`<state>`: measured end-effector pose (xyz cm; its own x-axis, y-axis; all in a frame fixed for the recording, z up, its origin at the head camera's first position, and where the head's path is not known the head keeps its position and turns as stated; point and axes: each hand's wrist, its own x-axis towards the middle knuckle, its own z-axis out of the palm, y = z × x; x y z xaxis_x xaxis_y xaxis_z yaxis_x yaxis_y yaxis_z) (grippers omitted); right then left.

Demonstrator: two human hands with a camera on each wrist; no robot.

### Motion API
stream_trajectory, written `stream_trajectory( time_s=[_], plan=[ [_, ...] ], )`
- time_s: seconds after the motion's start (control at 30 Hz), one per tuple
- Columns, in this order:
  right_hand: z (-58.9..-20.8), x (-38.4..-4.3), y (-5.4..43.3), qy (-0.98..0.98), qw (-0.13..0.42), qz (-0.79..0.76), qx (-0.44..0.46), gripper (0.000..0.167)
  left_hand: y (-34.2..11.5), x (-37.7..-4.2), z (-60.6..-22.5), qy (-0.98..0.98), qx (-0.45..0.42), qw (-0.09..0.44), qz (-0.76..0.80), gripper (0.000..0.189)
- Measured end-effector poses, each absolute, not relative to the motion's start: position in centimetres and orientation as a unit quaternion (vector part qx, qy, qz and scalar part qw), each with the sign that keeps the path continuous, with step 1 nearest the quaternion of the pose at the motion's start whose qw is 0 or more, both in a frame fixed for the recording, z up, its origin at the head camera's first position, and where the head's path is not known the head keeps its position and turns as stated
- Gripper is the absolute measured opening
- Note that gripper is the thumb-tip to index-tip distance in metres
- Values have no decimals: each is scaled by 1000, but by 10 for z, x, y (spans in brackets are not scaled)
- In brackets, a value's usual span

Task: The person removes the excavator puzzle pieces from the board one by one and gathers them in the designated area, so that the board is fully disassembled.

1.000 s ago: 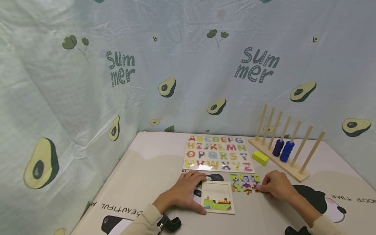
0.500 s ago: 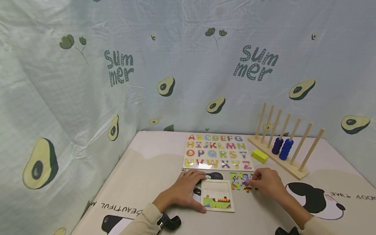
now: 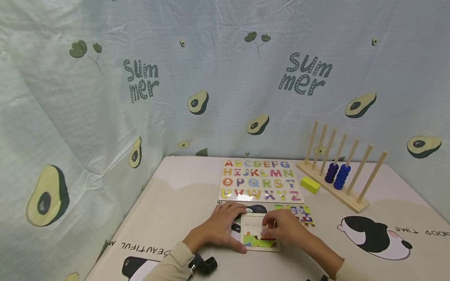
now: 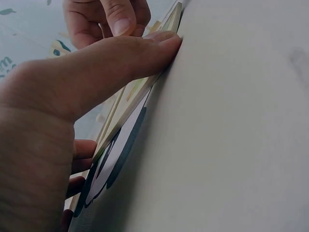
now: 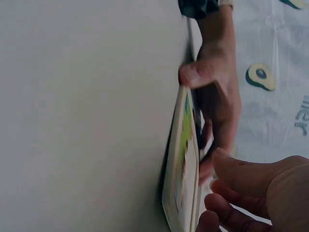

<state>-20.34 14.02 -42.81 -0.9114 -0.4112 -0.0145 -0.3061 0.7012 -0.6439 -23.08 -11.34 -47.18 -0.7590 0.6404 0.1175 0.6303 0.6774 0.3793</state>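
Note:
My left hand (image 3: 220, 227) holds the left side of a small square wooden puzzle tray (image 3: 243, 218). Its thumb lies at the near corner and its fingers at the far one. Green and train-patterned pieces (image 3: 258, 241) fill the tray's near part. My right hand (image 3: 283, 226) is over the tray's right side, thumb and fingers drawn together in a pinch; the puzzle piece between them is almost wholly hidden. In the right wrist view, the right hand (image 5: 260, 193) hovers close beside the tray (image 5: 181, 164). Loose jigsaw pieces (image 3: 306, 212) lie right of the tray, partly behind the right hand.
An alphabet board (image 3: 260, 180) lies behind the tray. To its right are a yellow block (image 3: 310, 185) and a wooden peg rack (image 3: 346, 197) with blue beads (image 3: 341, 177) on two pegs. A patterned curtain (image 3: 225, 78) closes off the back and left of the table.
My right hand has moved left from the loose pieces to above the tray, after fingering a piece there. My left hand has stayed on the tray.

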Motion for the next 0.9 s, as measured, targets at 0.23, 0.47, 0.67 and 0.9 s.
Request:
stream_trajectory(
  time_s=[0.23,0.47,0.67,0.9],
  plan=[
    [-436,-199,120,903,104,-325,-261,24,-113,-230,-471,915,348,17,205,101],
    [-440,-196,104,921,93,-281,-254,27,-113,-231,-471,911,354,12,209,100],
    [-443,-193,99,932,77,-269,-229,26,-113,-233,-471,911,358,8,206,102],
    [-444,-189,98,938,71,-262,-218,32,-113,-233,-473,910,359,5,206,101]
  ],
)
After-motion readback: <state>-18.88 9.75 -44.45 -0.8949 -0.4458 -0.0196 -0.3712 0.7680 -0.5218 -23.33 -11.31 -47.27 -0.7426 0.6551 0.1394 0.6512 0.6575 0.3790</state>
